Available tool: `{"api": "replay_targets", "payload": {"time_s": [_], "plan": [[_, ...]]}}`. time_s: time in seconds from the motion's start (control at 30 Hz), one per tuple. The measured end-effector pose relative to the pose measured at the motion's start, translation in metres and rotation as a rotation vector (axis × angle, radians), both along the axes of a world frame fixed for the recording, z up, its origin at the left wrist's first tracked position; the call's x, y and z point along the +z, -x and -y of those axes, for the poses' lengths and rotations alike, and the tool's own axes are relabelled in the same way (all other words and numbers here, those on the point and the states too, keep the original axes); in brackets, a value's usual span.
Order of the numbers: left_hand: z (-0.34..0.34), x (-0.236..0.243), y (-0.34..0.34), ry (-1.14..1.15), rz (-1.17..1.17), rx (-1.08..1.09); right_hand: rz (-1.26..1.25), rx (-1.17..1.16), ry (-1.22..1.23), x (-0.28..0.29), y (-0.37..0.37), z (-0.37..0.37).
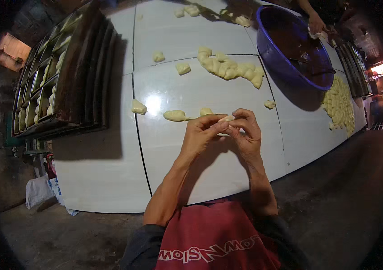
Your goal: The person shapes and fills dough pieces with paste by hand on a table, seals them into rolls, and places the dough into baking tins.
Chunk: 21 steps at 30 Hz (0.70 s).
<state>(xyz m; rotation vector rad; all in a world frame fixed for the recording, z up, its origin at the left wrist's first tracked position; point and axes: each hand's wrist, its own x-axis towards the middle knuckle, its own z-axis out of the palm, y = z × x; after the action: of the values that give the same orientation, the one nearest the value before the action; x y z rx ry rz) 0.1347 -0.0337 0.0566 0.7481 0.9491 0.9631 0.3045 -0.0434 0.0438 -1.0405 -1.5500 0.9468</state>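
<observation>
My left hand (202,135) and my right hand (246,134) meet over the near middle of the white tiled table (97,180). Between their fingertips they pinch a small piece of pale dough (226,119), mostly covered by the fingers. Just left of my left hand lies an oblong dough piece (175,115). Another dough lump (205,111) shows right behind that hand. Farther back stretches a row of joined dough lumps (227,68). Single dough pieces (183,68) are scattered around, one small bit (269,104) to the right of my right hand.
Stacked dark trays (76,76) holding dough balls stand on the left. A large purple tub (274,63) with dark contents is at the back right, beside a heap of small dough pieces (338,105). Another person's hand (316,23) holds something pale beyond it. Bags (38,192) lie at the lower left.
</observation>
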Motion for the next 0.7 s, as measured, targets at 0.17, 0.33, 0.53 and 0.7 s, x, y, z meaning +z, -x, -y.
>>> {"api": "replay_targets", "payload": {"time_s": [0.17, 0.33, 0.53, 0.7], "plan": [[0.005, -0.012, 0.003, -0.054, 0.101, -0.088, -0.058, -0.220, -0.129, -0.017, 0.020, 0.007], [0.022, -0.013, -0.004, -0.027, 0.039, -0.130, 0.139, -0.318, -0.162, -0.026, 0.014, 0.011], [0.038, -0.049, -0.008, 0.096, 0.067, -0.001, 0.329, -0.177, -0.034, 0.007, 0.010, 0.020], [0.053, -0.038, -0.004, -0.154, -0.698, -0.126, 0.420, -0.060, 0.224, -0.012, -0.013, 0.043]]}}
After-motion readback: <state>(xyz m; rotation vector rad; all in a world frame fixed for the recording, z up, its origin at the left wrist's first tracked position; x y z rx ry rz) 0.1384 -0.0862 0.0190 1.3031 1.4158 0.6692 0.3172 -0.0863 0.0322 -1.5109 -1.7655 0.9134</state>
